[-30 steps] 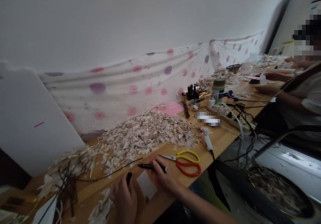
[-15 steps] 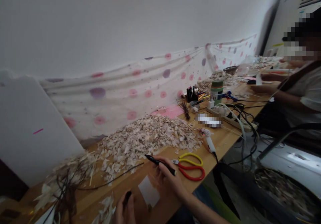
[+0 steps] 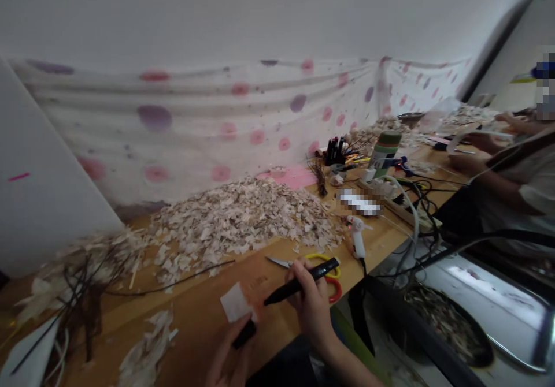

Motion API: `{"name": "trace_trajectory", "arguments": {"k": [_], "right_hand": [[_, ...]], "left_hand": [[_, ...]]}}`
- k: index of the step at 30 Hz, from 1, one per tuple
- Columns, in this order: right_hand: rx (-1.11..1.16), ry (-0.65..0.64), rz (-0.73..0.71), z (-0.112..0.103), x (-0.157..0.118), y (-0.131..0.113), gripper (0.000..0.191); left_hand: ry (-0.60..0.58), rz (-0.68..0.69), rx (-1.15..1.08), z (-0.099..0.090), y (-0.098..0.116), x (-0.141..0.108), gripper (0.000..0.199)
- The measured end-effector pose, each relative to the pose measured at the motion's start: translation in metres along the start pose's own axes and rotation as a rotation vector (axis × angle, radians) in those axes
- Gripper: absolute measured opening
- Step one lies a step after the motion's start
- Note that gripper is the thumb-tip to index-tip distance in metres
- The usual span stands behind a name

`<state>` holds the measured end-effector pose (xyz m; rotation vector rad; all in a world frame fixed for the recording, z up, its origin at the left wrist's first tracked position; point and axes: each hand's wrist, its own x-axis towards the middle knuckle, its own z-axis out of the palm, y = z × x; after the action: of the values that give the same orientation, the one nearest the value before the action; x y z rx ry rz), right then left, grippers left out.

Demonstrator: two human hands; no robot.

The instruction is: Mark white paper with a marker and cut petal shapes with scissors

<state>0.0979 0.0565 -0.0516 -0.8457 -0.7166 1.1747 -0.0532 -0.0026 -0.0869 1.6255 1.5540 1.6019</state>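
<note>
- Well, the right hand (image 3: 313,301) pinches a black marker (image 3: 299,283) between thumb and fingers, above the near table (image 3: 191,329).
- The left hand (image 3: 229,357) pinches a black cap (image 3: 244,334) beside white paper (image 3: 235,302).
- Scissors (image 3: 335,290) lie partly hidden, right.

Marker (image 3: 300,283), in R fingers (image 3: 309,287): hard plas., smooth, semi-gloss w/ highlight nr. end.
Cap (image 3: 243,334), in L fingers (image 3: 219,358): dk. plas., smooth.
White pc. (image 3: 234,302), just beyond L fingers: paper-like, flat, matt.
Tabletop (image 3: 191,341), under & around both: wood or wood-look, smooth, dull sheen.
Scissors (image 3: 278,261), behind R fingers: blades metal, dull shine; handles smooth, coated or plas., can't tell.
Flake pile (image 3: 243,216), beyond fingers: dry, papery, rough, matt.
Twigs (image 3: 78,280), well L of L fingers: woody, rough, matt.
Glue gun (image 3: 358,244), beyond R fingers: plas. body, smooth.
Dotted sheet (image 3: 195,121), far beyond fingers: creased, soft sheen; cloth or film, can't tell.
</note>
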Motion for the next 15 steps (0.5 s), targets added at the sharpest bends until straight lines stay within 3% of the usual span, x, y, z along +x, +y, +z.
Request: {"name": "trace_trajectory", "arguments": {"k": [3,6,15], "right_hand": [[0.011,0.031,-0.011,-0.001,-0.003,-0.007,0.046],[0.013,0.057,-0.025,-0.001,-0.006,-0.009,0.045],[-0.088,0.046,-0.053,-0.008,-0.006,-0.005,0.043]], "left_hand": [[-0.105,0.024,0.025,-0.004,0.012,0.003,0.028],[-0.088,0.019,0.086,-0.005,0.019,0.005,0.024],[-0.153,0.153,0.157,0.001,0.012,0.008,0.017]]}}
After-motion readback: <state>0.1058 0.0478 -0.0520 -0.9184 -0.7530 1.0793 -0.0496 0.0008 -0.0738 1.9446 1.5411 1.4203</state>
